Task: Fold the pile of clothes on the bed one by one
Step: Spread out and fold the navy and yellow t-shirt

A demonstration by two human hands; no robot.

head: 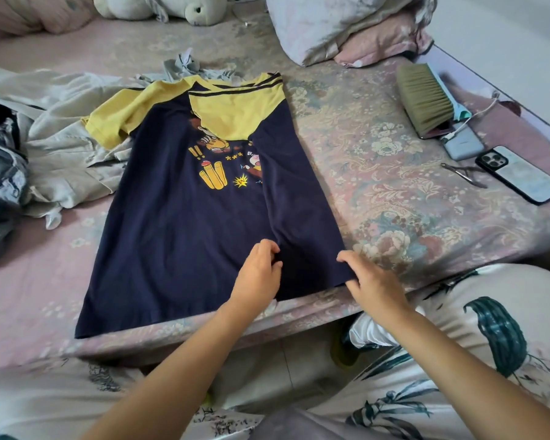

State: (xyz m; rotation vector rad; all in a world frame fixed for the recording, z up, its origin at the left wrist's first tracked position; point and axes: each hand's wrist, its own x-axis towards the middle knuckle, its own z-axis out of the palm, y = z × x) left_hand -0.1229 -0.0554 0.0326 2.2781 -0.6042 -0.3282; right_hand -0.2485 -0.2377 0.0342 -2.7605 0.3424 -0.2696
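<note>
Fingers of my left hand and right hand curl onto the hem of the navy-and-yellow cotton T-shirt, pinching its folded right panel. Its long axis runs straight away from my fingertips; the unfolded side lies leftward, nearer my left hand.

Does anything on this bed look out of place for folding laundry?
Yes: along the right edge of the bed lie a brush, a phone, a power bank on a cable, and metal nippers, none of them clothes. The navy and yellow T-shirt itself lies flat, one side already folded in.
</note>
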